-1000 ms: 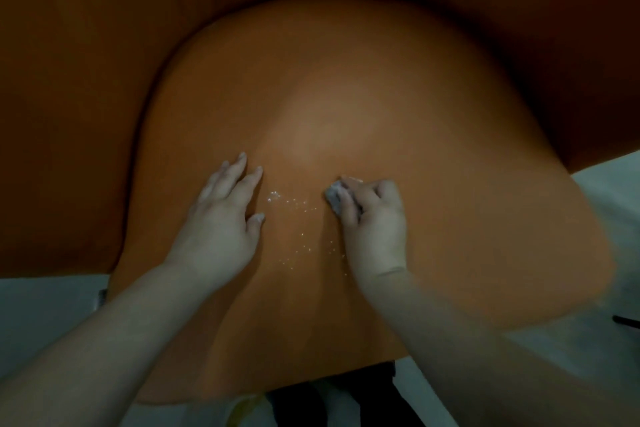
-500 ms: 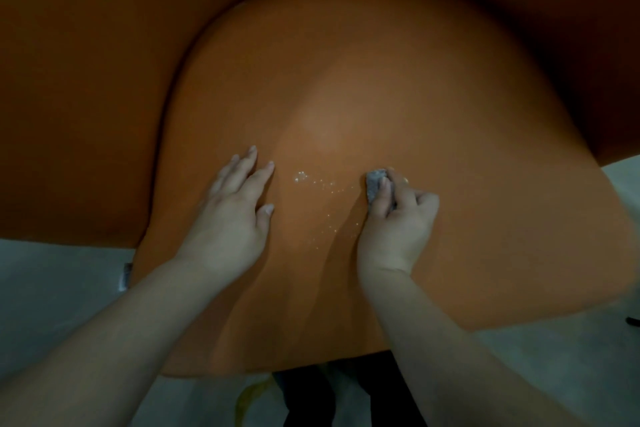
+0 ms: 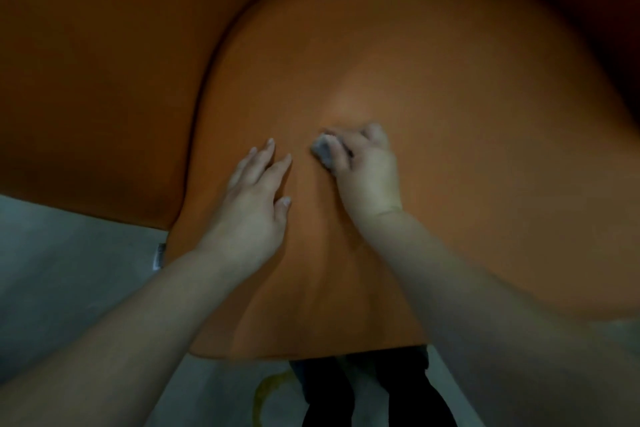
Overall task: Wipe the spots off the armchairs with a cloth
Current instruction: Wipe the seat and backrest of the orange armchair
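Cloth (image 3: 323, 151) now leftward, between hands

place: living or lounge room, likely | evidence: orange upholstered armchair (image 3: 433, 80); pale grey floor (image 3: 69, 253)

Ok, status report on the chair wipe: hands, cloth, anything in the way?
Left hand flat on the orange seat. Right hand gripping the grey cloth, pressed to the seat. No spots visible; frame blurred. Nothing in the way.

Pale grey floor (image 3: 76, 288) (dim), dark trouser legs (image 3: 329, 395) at bottom edge
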The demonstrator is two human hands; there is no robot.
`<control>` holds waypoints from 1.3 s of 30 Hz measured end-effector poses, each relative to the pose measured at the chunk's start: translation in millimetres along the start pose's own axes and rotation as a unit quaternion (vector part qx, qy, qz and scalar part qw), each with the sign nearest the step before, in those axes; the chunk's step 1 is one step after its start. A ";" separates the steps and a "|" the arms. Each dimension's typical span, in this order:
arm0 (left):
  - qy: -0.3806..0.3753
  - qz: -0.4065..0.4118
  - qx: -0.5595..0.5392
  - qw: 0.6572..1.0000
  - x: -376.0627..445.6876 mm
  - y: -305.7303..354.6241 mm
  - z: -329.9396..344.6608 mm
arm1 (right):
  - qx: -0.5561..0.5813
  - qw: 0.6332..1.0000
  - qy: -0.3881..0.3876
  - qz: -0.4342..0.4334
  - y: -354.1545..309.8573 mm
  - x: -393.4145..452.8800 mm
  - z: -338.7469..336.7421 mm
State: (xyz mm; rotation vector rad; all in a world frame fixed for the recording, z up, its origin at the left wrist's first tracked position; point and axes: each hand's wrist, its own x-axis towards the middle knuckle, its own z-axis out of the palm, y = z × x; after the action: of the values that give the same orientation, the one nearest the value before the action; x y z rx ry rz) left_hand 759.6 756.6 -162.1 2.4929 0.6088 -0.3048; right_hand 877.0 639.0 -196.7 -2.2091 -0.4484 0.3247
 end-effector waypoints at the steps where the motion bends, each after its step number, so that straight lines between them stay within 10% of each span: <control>1: -0.002 0.000 0.004 1.000 0.3 -0.7 0.5 | -0.030 0.998 -0.051 -0.034 -3.2 4.3 -0.2; 12: -0.008 -0.017 -0.013 1.000 -10.4 4.7 3.7 | -0.120 0.943 -0.237 -0.201 22.3 -50.0 -41.9; 19: -0.031 -0.027 -0.020 0.999 -24.9 5.4 7.7 | -0.026 0.993 0.092 0.065 37.6 -28.1 -65.5; 26: -0.023 -0.026 -0.009 0.999 -36.6 -9.2 10.2 | 0.001 0.979 0.146 0.142 25.4 -54.4 -21.7; 39: -0.044 -0.066 0.005 0.997 -52.1 -25.2 -3.7 | -0.052 0.988 -0.142 -0.036 -14.2 -68.7 -7.0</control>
State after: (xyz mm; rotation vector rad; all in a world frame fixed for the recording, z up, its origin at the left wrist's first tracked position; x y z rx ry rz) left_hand 702.4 758.8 -153.1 2.4397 0.7383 -0.4664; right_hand 814.7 613.4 -175.9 -2.2483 -0.7120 0.5921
